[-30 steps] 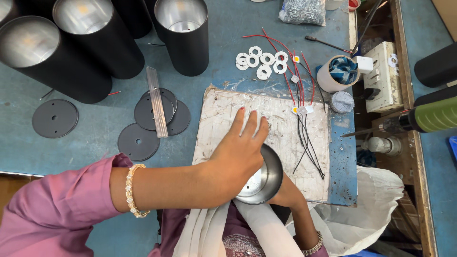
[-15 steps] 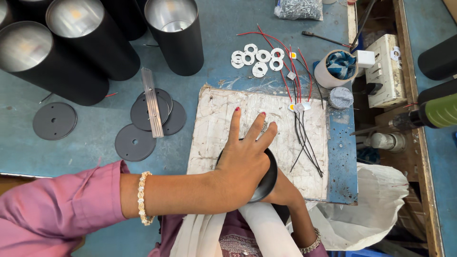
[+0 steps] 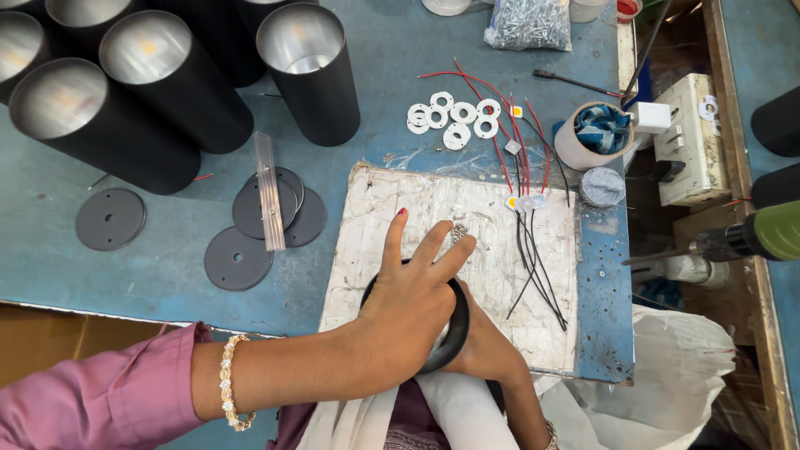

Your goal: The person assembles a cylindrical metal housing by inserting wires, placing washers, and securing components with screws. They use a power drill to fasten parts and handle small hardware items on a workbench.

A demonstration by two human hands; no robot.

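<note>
My left hand (image 3: 412,304) lies palm down over the end of a black cylinder (image 3: 454,333), fingers spread and pointing up across the white board (image 3: 392,200). Only a black arc of the cylinder's rim shows around the palm. My right hand (image 3: 492,350) holds the cylinder from below and to the right, mostly hidden under it and the left hand. A small cluster of metal screws (image 3: 458,229) sits on the board just beyond my left fingertips.
Tall black cylinders (image 3: 308,67) with silver insides stand at the back left. Dark round discs (image 3: 237,258) and a clear strip (image 3: 268,192) lie left of the board. White rings (image 3: 454,117), red and black wires (image 3: 533,250), a bag of screws (image 3: 529,21) and a green drill (image 3: 750,237) are right.
The cylinder's open silver end, seen below my left palm a second ago, is now covered by that hand. The hand and cylinder have shifted slightly up the board.
</note>
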